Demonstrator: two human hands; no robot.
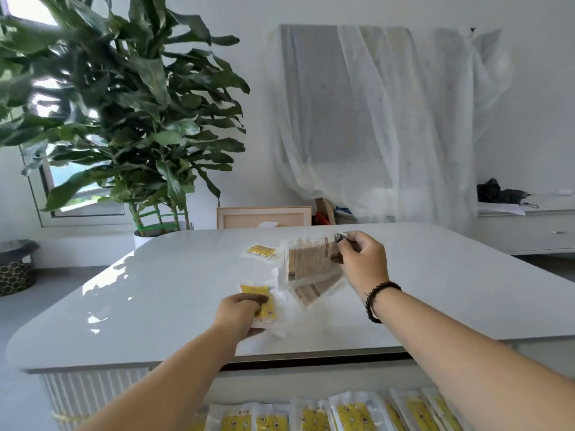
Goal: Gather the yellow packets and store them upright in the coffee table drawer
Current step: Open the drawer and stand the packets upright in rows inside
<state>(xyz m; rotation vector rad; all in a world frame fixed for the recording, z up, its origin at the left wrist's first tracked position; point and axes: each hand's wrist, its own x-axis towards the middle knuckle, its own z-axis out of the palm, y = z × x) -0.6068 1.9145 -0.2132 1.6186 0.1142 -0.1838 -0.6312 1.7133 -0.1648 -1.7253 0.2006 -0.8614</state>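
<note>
From my remote seat I watch two bare hands gather sachets over the glossy white stone-topped bench [435, 290], with the open drawer [311, 384] under its near edge as my landmark. The right hand [362, 262], a dark beaded bracelet [378, 301] on its wrist, pinches a fanned bunch of clear-edged packets [311, 262] by their upper corner, their tan printed backs turned toward me, held above the bench well beyond the drawer. The left hand [239, 312], nearer the drawer, is curled around a yellow plastic packet with clear borders [264, 301] that lies at or just off the benchtop; whether it has lifted yet I cannot tell. One small yellow packet [262, 251] remains loose on the bench, farther from the drawer than either hand and just left of the right hand's bunch. In the drawer, a row of yellow packets in clear sleeves [326, 418] already stands on edge, side by side. I judge the gathering step nearly finished and the storing partly done. The next move, as I read it, calls for adding the left hand's packet to the bunch, collecting the last loose one, squaring the slippery fan so its edges line up, then lowering it on end beside the standing row without knocking it over. A leafy green potted plant [124, 104] stands beyond the bench's far left corner.
</note>
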